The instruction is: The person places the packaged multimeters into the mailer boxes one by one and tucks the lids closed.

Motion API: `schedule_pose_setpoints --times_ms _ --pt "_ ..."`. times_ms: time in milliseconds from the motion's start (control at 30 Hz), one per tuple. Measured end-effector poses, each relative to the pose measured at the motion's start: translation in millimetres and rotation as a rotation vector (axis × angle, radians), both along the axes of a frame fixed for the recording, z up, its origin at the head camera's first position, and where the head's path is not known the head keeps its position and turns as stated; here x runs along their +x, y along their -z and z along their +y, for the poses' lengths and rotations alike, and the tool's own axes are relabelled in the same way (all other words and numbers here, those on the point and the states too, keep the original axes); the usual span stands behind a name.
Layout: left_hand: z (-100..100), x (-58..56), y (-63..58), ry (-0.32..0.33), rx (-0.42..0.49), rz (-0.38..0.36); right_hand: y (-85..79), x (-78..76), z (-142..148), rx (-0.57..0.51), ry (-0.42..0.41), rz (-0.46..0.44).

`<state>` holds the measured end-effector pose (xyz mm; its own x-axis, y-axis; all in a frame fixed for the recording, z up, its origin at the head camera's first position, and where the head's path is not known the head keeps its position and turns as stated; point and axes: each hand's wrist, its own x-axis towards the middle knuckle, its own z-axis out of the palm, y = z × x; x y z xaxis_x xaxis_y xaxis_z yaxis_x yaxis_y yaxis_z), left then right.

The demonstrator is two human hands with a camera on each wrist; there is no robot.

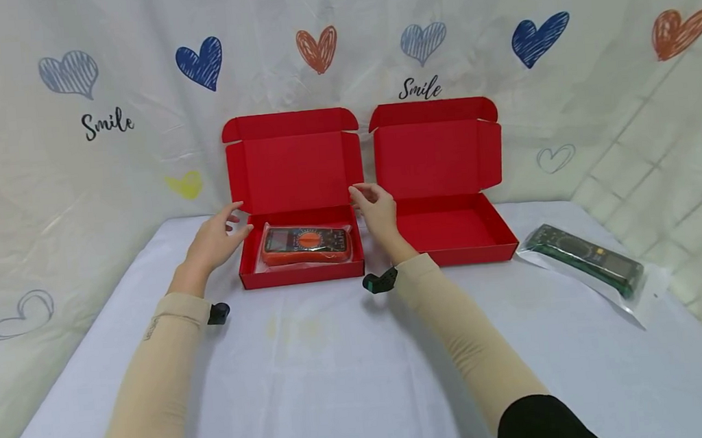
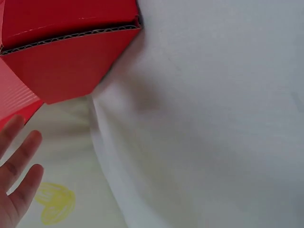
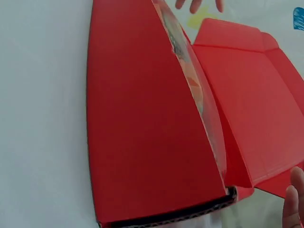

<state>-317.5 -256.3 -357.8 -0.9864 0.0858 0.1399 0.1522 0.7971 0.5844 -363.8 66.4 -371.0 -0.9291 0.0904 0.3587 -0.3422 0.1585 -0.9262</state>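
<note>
Two open red boxes on a white-covered table (image 1: pixel 315 387), a hand at each side of the left one.
Open room lies on the table's near side. The left box (image 1: pixel 302 276) and the right box (image 1: pixel 471 256) stand side by side, leaving the right hand a narrow gap; the left box's lid (image 1: pixel 295 172) rises at the far side. A bagged green device (image 1: pixel 589 259) lies near the right edge. The left hand (image 1: pixel 213 243) is spread wide; the right hand (image 1: pixel 378 213) is bent by the lid's right flap, its grip impossible to tell. The orange multimeter (image 1: pixel 309 239) lies face up in the left box; its raised wrapping could snag if the lid came down, and crooked flaps could jam.
</note>
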Motion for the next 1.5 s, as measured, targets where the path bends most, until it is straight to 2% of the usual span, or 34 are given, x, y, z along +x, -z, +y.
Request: schedule_pose_setpoints --times_ms 133,267,433,567,733,867,933,1033,1200,1333,1500 --pt "1 -6.1 -0.6 -0.043 0.056 0.063 0.7 -3.7 5 0.002 0.085 0.011" --pt "2 -13.0 -2.9 -0.097 0.175 0.109 2.2 -8.7 9 0.044 0.146 0.021" --pt "5 -24.2 -10.7 -0.151 0.361 0.168 1.7 -10.8 10 0.064 0.173 0.007" --pt "9 -33.2 -15.7 -0.187 0.446 0.194 2.8 -12.0 8 0.078 0.161 -0.019" --pt "12 -40.9 -16.5 -0.252 0.485 0.170 4.1 -16.7 7 0.072 0.151 -0.040" --pt "14 -44.0 -18.1 -0.346 0.634 0.127 1.3 -19.8 7 0.046 0.143 -0.051" --pt "15 -44.9 -18.9 -0.373 0.709 0.106 -0.3 -20.6 7 0.044 0.149 -0.054" --pt "18 -45.8 -20.0 -0.358 0.764 0.075 -2.1 -22.8 7 0.047 0.162 -0.058" --pt "20 -47.4 -20.1 -0.285 0.759 0.006 -7.0 -25.8 3 0.057 0.135 -0.071" --pt "22 -48.0 -16.9 -0.269 0.751 -0.040 -11.1 -26.8 -2 0.092 0.085 -0.088" --pt "26 -48.8 -19.0 -0.249 0.778 -0.068 -17.1 -29.8 -6 0.128 0.081 -0.104"
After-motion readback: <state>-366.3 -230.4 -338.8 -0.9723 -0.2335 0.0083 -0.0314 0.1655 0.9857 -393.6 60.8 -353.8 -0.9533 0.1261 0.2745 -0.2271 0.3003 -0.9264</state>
